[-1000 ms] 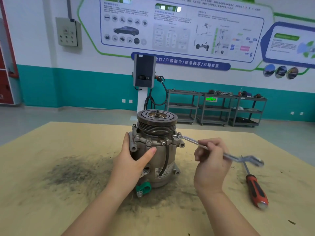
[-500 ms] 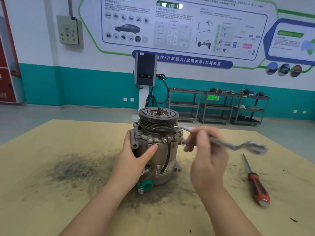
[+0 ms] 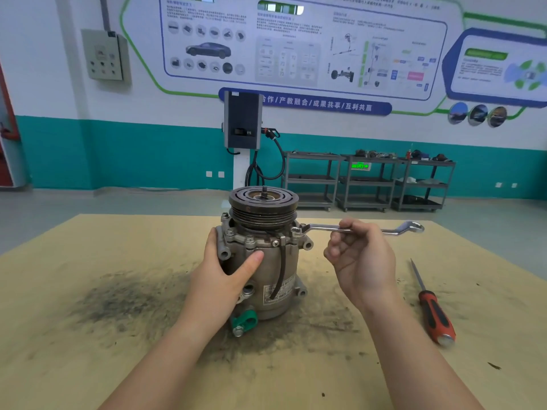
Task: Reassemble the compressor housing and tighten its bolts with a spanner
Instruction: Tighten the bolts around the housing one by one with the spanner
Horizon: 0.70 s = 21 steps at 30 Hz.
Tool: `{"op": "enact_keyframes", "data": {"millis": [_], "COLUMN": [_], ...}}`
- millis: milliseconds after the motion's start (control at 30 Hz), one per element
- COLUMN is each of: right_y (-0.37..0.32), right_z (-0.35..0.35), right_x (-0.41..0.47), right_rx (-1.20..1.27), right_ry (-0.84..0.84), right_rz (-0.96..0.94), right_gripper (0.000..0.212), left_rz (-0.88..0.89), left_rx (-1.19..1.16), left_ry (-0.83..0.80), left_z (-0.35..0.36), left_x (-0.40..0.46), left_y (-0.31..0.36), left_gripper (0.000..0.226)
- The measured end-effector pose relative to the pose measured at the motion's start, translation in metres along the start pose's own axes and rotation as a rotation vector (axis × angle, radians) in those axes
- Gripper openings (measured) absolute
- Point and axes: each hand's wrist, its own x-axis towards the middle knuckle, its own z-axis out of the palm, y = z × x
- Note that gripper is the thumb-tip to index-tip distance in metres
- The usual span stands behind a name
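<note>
Reseating spanner (image 3: 355,229) on bolt (image 3: 296,231), now level.

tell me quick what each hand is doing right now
Left hand: wrapped around the compressor, steadying it.
Right hand: fingers closed on the spanner, its ring end on a bolt.

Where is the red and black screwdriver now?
The red and black screwdriver lies on the yellow tabletop at the right of the head view, right of the right hand.
</note>
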Motion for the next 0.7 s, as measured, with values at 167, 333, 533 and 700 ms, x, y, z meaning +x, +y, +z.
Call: {"op": "enact_keyframes", "data": {"millis": [167,333,533,700], "right_y": [0.011,0.005,-0.003,0.001], "right_z": [-0.006,-0.003,0.002,-0.002], "right_x": [0.003,0.003,-0.006,0.001], "right_rx": [0.115,-0.021,-0.42,-0.131], "right_ry": [0.095,0.026,-0.126,0.007], "right_rz": [0.187,-0.033,-0.329,-0.032], "right_gripper": [0.027,0.038,0.026,0.033], "left_rz": [-0.001,-0.006,-0.007,-0.008], "left_rx": [-0.008,-0.014,0.022,0.026], "left_ry": [0.002,-0.004,0.011,-0.003], "left_z": [0.0,0.0,-0.001,0.0], "left_x": [0.0,-0.001,0.001,0.001], "left_y": [0.001,0.002,0.001,-0.001], "left_gripper": [0.113,0.116,0.116,0.116]}}
